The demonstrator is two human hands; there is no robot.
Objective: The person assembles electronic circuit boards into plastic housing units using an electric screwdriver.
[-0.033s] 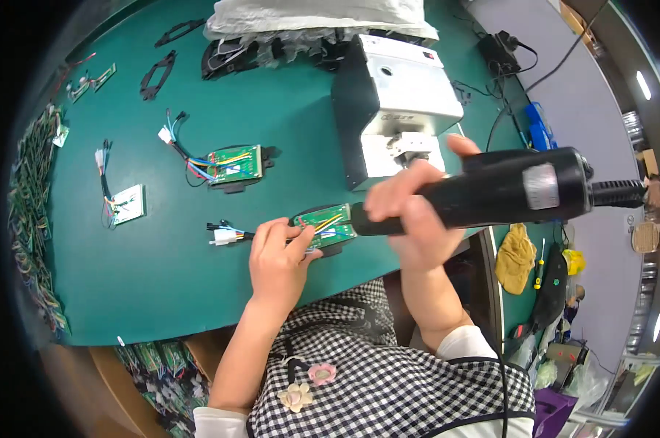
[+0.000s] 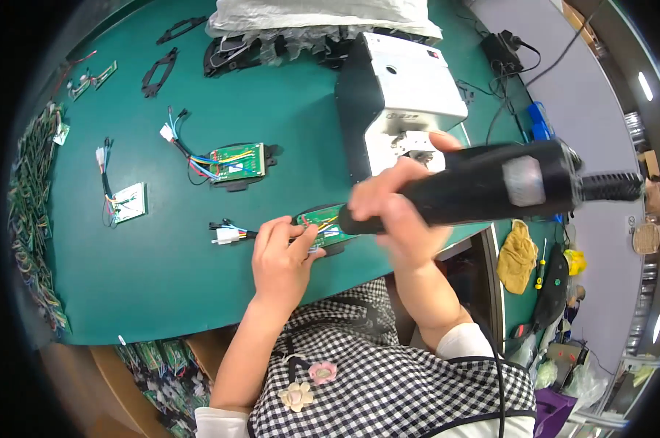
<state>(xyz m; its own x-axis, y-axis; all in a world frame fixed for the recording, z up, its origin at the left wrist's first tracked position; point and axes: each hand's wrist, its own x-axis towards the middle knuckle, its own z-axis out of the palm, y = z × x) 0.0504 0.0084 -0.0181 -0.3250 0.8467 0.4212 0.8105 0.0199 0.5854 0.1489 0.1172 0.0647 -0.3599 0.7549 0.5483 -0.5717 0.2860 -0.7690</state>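
The left hand point(image 2: 279, 257) is pinching a circuit board point(image 2: 333, 233) near the bench's point(image 2: 177, 292) front edge; the right hand point(image 2: 399, 208) is clasping a black tool point(image 2: 476, 186).

Black cylindrical power driver point(image 2: 469, 188), silvery rectangular label point(image 2: 523, 182). Nearest rectangular circuit board point(image 2: 321, 217): green, thin yellow and blue wires point(image 2: 328, 224). Flat tabletop point(image 2: 169, 285): deep green. Boxy machine point(image 2: 421, 82): white top, black side. Cloth apron point(image 2: 396, 387): black-and-white check, pink flower point(image 2: 322, 373), cream flower point(image 2: 296, 396).
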